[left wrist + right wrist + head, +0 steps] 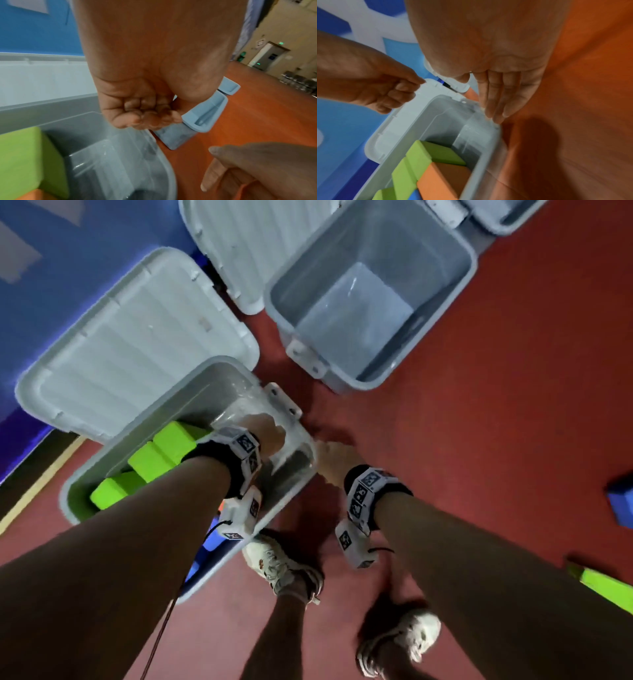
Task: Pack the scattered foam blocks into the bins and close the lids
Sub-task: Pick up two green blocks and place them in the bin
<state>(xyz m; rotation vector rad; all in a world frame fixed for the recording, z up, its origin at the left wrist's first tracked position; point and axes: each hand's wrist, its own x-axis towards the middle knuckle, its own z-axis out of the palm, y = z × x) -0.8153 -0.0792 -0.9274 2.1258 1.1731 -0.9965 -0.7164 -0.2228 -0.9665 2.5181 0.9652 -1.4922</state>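
Note:
The near grey bin (291, 494) stands open on the red floor, its lid (137, 344) laid back against the blue wall. Green foam blocks (164, 453) fill its left part; an orange block (443, 180) and a blue one (414, 194) lie beside the green ones (423, 155). My left hand (267, 433) hovers over the bin's bare right end, fingers curled into the palm (142, 115), holding nothing. My right hand (334, 457) is at the bin's right corner, with straight fingers (498, 102) touching the rim.
A second grey bin (442, 261) stands open behind, with nothing in it and its lid (246, 244) tipped back. A third bin (507, 217) shows at the top right. A blue block (621, 505) and a green block (606, 587) lie on the floor at right. My shoes (284, 566) are close by.

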